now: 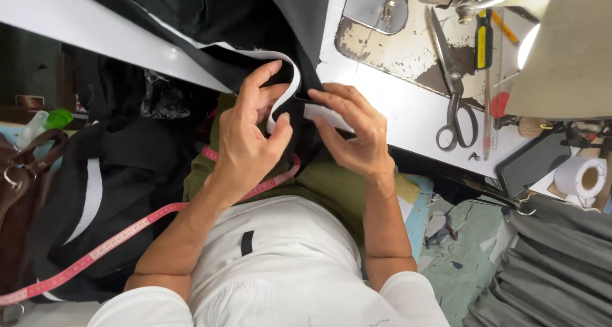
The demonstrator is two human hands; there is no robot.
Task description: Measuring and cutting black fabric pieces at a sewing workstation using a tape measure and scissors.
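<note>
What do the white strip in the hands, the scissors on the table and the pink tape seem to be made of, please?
White strip: looks like woven cloth, matte; it bends softly between the left hand and right hand.
Scissors: metal, dull grey blades with a faint sheen.
Pink tape: probably flexible plastic or coated fabric; it drapes limply.

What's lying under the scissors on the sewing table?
The scissors rest on the white sewing table, their blades over a worn, chipped dark patch. Whatever sits directly beneath the blades is covered.
</note>
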